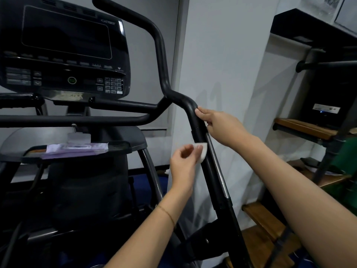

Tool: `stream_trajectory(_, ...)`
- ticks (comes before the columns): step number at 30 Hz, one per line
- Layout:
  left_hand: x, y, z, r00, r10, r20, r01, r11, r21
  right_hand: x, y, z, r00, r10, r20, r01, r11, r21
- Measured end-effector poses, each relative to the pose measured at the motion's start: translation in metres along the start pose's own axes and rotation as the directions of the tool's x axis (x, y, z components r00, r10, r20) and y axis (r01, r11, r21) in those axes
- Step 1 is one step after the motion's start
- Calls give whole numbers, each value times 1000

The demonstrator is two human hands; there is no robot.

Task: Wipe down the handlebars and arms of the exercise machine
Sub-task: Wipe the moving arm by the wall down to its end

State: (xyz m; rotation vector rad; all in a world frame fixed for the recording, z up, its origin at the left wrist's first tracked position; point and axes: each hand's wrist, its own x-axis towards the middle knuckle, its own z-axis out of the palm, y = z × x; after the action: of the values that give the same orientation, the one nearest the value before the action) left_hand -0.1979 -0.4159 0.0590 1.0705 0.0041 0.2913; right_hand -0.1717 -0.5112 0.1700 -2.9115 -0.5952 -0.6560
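A black exercise machine fills the left and middle of the view, its dark console (63, 49) at the upper left. Its right arm (211, 171) is a black tube that bends at the top and runs down toward me, with a silver strip along its right side. My right hand (220, 125) grips this arm just below the bend. My left hand (183, 163) holds a small white wipe (201, 151) pressed against the arm's left side, a little below my right hand. The upper handlebar (160, 45) curves up behind the console.
A purple packet of wipes (75, 149) lies on the machine's tray under the console. A white wall stands close behind the arm. Wooden steps (266, 221) and a black frame with a shelf are at the right.
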Motion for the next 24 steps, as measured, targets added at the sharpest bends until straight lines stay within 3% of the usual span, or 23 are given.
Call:
stream_trajectory(3, -14, -13, -1, 998, -48, -29, 47, 999, -21, 0, 2, 4, 1000, 6, -10, -6, 1000, 12)
stream_trajectory(9, 26, 19, 16, 997, 17, -81, -22, 998, -58, -1, 4, 4, 1000, 6, -24, -5, 999, 45)
stream_trajectory(14, 6, -2, 8, 998, -2, -64, 5, 999, 47, -1, 4, 7, 1000, 2, -22, -1, 999, 48)
stream_trajectory(20, 22, 24, 18, 992, 86, -94, -75, 991, 114, 0, 4, 6, 1000, 9, -10, -9, 999, 52)
stream_trajectory(24, -4, -3, 7, 997, -11, -72, 20, 992, 127, 0, 8, 8, 1000, -2, -15, 3, 998, 66)
